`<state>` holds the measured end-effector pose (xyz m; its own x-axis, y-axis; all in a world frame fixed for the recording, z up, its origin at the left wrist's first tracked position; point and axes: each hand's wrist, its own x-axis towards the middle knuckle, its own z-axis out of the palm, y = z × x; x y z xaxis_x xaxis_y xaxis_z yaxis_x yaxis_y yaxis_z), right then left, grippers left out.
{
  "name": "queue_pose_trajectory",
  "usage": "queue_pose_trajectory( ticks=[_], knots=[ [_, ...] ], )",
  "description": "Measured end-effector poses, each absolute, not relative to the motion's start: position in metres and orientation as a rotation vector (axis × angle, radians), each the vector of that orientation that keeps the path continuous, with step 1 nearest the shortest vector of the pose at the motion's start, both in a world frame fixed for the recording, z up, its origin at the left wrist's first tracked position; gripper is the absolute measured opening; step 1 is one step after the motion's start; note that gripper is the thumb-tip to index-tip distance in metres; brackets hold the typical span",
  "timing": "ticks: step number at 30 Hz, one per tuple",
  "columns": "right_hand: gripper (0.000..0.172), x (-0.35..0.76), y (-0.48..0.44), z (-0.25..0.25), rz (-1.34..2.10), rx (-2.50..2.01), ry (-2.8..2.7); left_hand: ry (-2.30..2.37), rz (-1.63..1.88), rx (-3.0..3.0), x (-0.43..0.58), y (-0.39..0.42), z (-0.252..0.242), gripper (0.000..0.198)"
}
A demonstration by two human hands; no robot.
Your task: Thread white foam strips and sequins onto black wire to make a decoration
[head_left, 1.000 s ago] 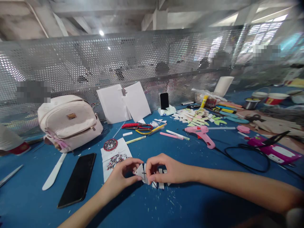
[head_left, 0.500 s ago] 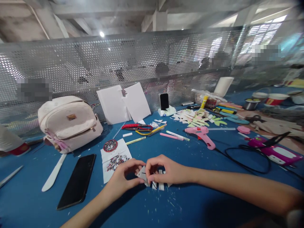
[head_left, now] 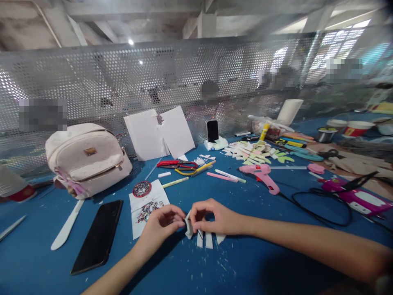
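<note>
Near the front middle of the blue table, a small white cut piece [head_left: 188,230] stands between my two hands, turned nearly edge-on. My left hand [head_left: 161,225] is curled, its thumb and fingertips at the piece's left side. From the other side, my right hand [head_left: 215,217] pinches it, thumb and finger near its upper edge. Under my right hand lie several white strips [head_left: 209,241], one with a dark line on it. A white paper sheet [head_left: 135,227] with a heap of glittery sequins [head_left: 149,212] is just beyond my left hand.
A black phone [head_left: 97,237] and a white plastic knife [head_left: 66,227] lie at left, before a pale backpack [head_left: 89,159]. Red-handled scissors [head_left: 177,164] and pens are farther back. A pink glue gun [head_left: 260,176] with its black cable lies at right. Cut foam pieces [head_left: 248,151] are piled behind.
The white piece has turned from showing its flat face to nearly edge-on between my fingers. More of the strips beneath my right hand now shows.
</note>
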<state>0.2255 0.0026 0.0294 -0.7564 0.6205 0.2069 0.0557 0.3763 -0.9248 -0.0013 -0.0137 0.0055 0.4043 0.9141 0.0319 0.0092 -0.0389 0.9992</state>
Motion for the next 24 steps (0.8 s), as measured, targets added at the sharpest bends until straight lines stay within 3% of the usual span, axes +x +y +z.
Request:
queue_pose_trajectory(
  ticks=[13,24],
  knots=[
    [0.011,0.224,0.003,0.025,1.429,-0.582,-2.111,1.026,0.951,1.862,-0.002,-0.023,0.021,0.012],
    [0.009,0.227,0.01,0.034,1.252,-0.627,-2.122,0.996,0.958,1.73,0.0,-0.027,0.019,0.011]
  ],
)
